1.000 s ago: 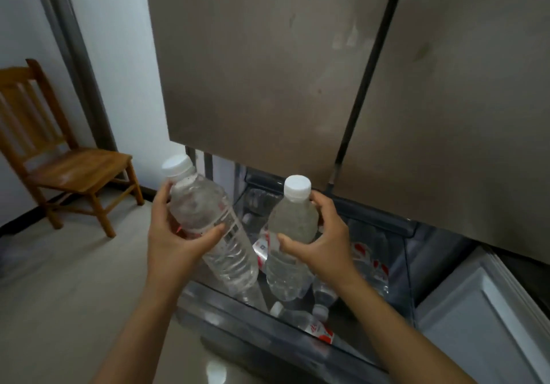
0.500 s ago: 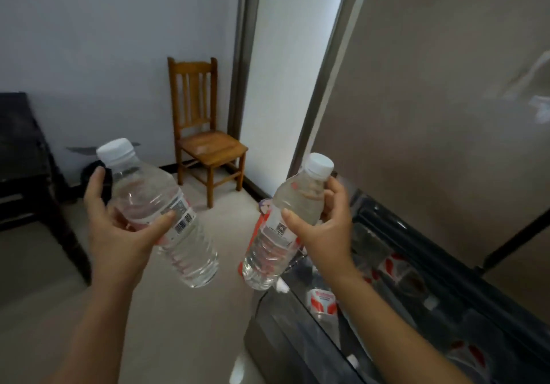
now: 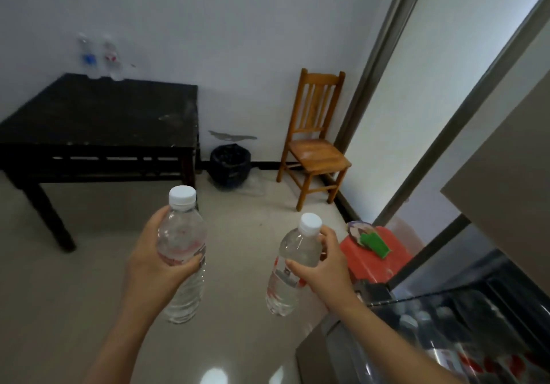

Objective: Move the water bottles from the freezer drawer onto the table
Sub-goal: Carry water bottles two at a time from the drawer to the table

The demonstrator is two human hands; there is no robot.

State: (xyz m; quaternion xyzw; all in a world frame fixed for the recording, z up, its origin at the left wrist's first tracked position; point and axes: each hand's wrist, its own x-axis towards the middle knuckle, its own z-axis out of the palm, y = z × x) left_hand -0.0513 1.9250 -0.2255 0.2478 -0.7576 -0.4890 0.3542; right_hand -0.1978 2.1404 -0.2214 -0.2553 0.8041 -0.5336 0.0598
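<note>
A pale, glossy floor [image 3: 74, 309] and a white wall [image 3: 208, 20] frame the room. In the lower centre of the frame, a person's left hand [image 3: 151, 267] grips a clear water bottle [image 3: 184, 228] around its middle. The fingers wrap across the label, and the bottle stands nearly upright with its white cap on top. Just to the right, the right hand [image 3: 327, 267] grasps a second water bottle [image 3: 294, 252] at the shoulder, thumb across the front. Its cap tilts toward the upper right. The two bottles are apart, both held in the air above the floor.

In the lower right corner, the open freezer drawer [image 3: 416, 298] holds further bottles [image 3: 443, 357] with red labels, too blurred to count. The grey fridge door [image 3: 506, 175] rises above it along the right edge. Just beyond the right hand stands a red stool [image 3: 378, 261] carrying a plate and a green object [image 3: 373, 243].

Farther back, at middle left, stands the dark wooden table [image 3: 104, 109]. Two standing bottles [image 3: 111, 56] sit side by side at its far edge against the wall, one labelled blue, one red. A black-lined bin [image 3: 227, 164] sits against the wall between the table and a wooden chair [image 3: 315, 151] right of centre.
</note>
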